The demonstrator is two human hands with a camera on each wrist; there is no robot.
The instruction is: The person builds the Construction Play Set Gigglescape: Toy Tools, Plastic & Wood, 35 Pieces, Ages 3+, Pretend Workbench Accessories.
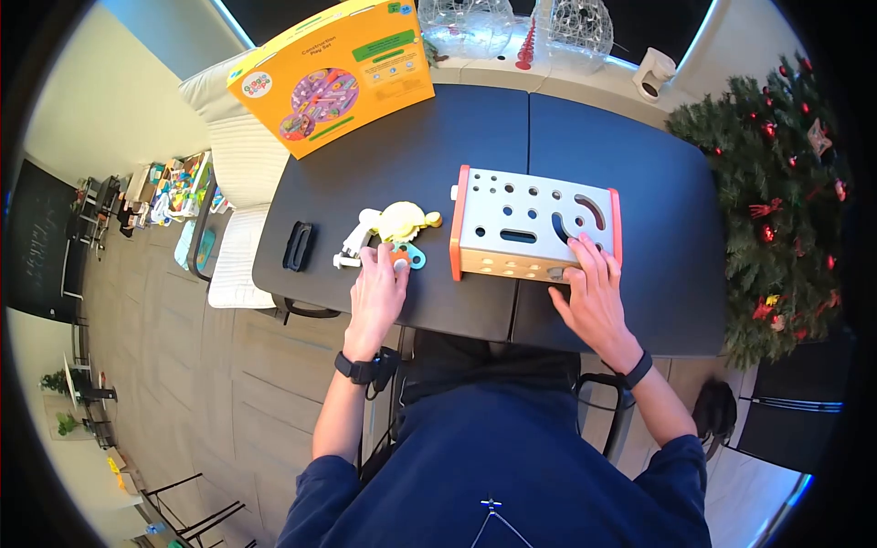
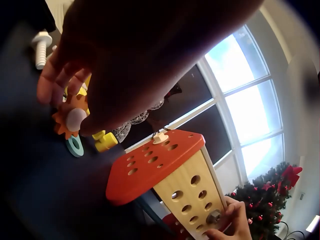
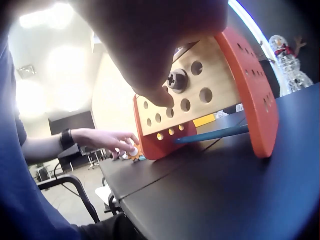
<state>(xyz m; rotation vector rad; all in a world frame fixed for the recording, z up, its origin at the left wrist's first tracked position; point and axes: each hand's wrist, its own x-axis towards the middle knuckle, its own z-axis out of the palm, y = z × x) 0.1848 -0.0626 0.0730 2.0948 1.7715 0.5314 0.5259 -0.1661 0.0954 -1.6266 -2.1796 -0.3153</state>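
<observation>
A toy workbench (image 1: 523, 201) with a holed grey top, wooden sides and red end panels stands on the table. My right hand (image 1: 598, 297) grips its near edge, fingers over the top and thumb on the wooden side, beside a grey bolt (image 3: 177, 81) set in a hole. To the left, my left hand (image 1: 377, 297) holds an orange gear (image 2: 63, 121) with a pale round cap at its middle. A light-blue piece with a hole (image 2: 75, 146) lies just beyond the gear. Yellow toy pieces (image 1: 402, 219) and a white bolt (image 2: 41, 50) are close by.
A black open holder (image 1: 299, 247) sits near the table's left end. At the back left stands a yellow play set box (image 1: 384, 87). A decorated Christmas tree (image 1: 776, 219) borders the right side, and a cream seat (image 1: 242, 173) the left. A seam crosses the dark table (image 1: 639, 146).
</observation>
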